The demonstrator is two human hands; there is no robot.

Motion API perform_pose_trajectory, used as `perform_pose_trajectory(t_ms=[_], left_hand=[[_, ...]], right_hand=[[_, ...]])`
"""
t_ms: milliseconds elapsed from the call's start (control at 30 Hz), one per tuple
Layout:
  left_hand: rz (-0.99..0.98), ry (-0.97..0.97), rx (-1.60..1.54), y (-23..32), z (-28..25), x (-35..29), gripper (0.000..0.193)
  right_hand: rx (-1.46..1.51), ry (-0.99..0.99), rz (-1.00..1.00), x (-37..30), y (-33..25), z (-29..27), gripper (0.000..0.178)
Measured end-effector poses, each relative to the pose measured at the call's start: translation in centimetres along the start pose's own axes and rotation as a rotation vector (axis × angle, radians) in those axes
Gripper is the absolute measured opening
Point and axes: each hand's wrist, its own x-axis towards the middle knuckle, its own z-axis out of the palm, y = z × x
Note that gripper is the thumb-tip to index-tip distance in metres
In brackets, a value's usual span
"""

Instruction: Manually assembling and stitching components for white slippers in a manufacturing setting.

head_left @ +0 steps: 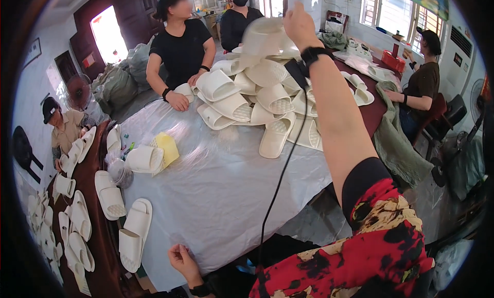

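High over a pile of cream slide slippers (226,105), my right hand (300,28) grips one slipper (261,39), which is smeared by motion. My right arm reaches far across the table, with a black band at the wrist. Down by the near edge of the table, my left hand (183,262) is loosely closed, and nothing shows in its fingers. Closest to it on the left lies a pair of cream slippers (135,236). Another slipper (145,159) rests beside a yellow sheet (166,150) on the plastic-covered table (216,195).
A black cable (280,182) hangs across the view. Across the table a person (182,53) touches a slipper; a masked person (239,20) is behind. Others work at left (67,125) and right (422,74). A clear plastic jar (120,173) stands near the left edge.
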Motion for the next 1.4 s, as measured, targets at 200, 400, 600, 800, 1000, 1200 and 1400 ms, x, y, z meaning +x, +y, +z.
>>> perform_pose_trajectory(t_ms=[200, 400, 600, 800, 1000, 1200, 1400], left_hand=[[0.033, -0.007, 0.090, 0.7, 0.4, -0.1, 0.006], [0.040, -0.012, 0.082, 0.5, 0.4, -0.1, 0.004], [0.039, 0.011, 0.105, 1.1, 1.0, -0.6, 0.005], [0.033, 0.028, 0.127, 0.9, 0.9, -0.4, 0.005], [0.077, 0.000, 0.147, 0.6, 0.6, -0.4, 0.004], [0.033, -0.011, 0.188, 1.5, 0.8, -0.7, 0.005], [0.119, -0.031, 0.214, 1.0, 0.5, -0.4, 0.004]], right_hand=[[-0.456, -0.592, -0.047, -8.7, 5.6, 2.6, 0.053], [-0.477, -0.640, -0.027, -11.7, 6.9, 2.5, 0.051], [-0.489, -0.542, -0.135, -12.1, 6.5, 3.4, 0.052], [-0.455, -0.622, -0.237, -14.0, 3.6, 2.3, 0.075], [-0.595, -0.766, -0.514, -13.1, 3.7, 2.0, 0.101], [-0.724, -0.852, -0.607, -12.2, 4.6, 0.9, 0.104], [-0.649, -0.818, -0.616, -10.8, 4.9, 1.4, 0.071]])
